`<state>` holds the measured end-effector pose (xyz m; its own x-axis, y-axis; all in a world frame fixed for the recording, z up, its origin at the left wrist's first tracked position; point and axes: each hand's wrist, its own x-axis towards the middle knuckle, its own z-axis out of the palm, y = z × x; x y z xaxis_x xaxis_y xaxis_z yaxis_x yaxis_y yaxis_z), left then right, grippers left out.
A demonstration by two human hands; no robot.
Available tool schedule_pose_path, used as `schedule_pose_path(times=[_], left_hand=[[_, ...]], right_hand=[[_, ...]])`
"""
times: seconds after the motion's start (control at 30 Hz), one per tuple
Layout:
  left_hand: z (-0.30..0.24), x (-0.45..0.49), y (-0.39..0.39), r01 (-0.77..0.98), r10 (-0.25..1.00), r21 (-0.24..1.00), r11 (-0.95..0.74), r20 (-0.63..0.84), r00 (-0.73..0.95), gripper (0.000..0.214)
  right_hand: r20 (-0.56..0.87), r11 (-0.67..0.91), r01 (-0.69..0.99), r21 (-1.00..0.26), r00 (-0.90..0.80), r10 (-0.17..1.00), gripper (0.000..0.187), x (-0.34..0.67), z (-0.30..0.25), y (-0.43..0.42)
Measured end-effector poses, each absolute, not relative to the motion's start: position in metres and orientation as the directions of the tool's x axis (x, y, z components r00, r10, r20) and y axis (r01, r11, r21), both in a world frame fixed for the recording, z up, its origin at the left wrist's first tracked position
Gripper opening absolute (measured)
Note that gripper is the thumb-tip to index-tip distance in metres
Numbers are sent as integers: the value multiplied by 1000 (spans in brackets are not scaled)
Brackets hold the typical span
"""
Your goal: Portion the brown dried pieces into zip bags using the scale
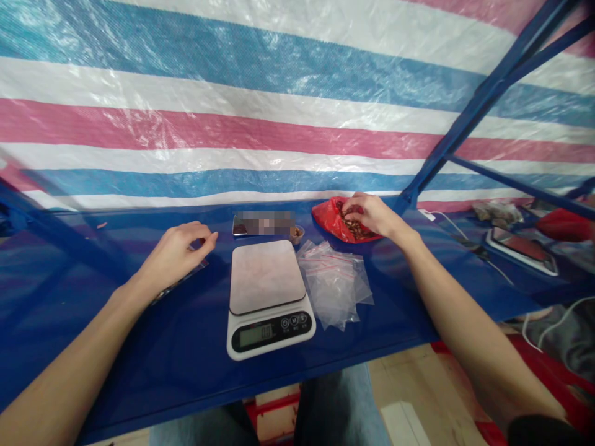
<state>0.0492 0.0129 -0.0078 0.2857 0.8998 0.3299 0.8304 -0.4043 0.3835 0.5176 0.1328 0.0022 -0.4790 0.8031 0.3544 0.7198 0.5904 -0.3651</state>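
Against striped tarpaulin (232,124), on the blue table (139,347), we dip our right hand (372,214) into the red bag (328,220), fingers closed on brown pieces (356,230), while our left hand (179,251) rests curled, its grip unclear, with the kitchen scale (269,297) and zip bags (334,282) handily between them.

Both arms outstretched, left hand (174,254) loosely curled, right hand (372,214) bent downward

A tarpaulin wall (260,118) striped blue, white and pink fills ten to two o'clock, glossy and catching soft light. Blue metal struts (483,93) slant at two o'clock. A blue shelf (139,347) spans the middle — pale wooden floor (418,384) at five o'clock.
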Motion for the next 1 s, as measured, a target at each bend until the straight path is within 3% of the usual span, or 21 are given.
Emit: schedule_pose_path(times=[0.1,0.27,0.43,0.63,0.8,1.0], left_hand=[[-7,49,12,834,900,377,-403,328,287,46],[-7,50,12,833,895,370,-411,340,291,47],[-7,49,12,841,899,362,-402,331,288,47],[-7,49,12,843,901,362,-398,328,285,47],[-8,48,13,839,904,372,-397,314,289,47],[-6,50,11,841,912,379,-387,292,288,44]], right_hand=[[415,583,703,-408,-426,804,8,515,10,127],[506,632,579,-515,-390,770,25,486,29,106],[440,694,435,-573,-551,709,18,433,26,85],[366,764,432,-479,-693,621,12,406,6,83],[389,766,474,-434,-668,634,23,404,3,81],[388,772,505,-385,-671,632,14,403,9,76]])
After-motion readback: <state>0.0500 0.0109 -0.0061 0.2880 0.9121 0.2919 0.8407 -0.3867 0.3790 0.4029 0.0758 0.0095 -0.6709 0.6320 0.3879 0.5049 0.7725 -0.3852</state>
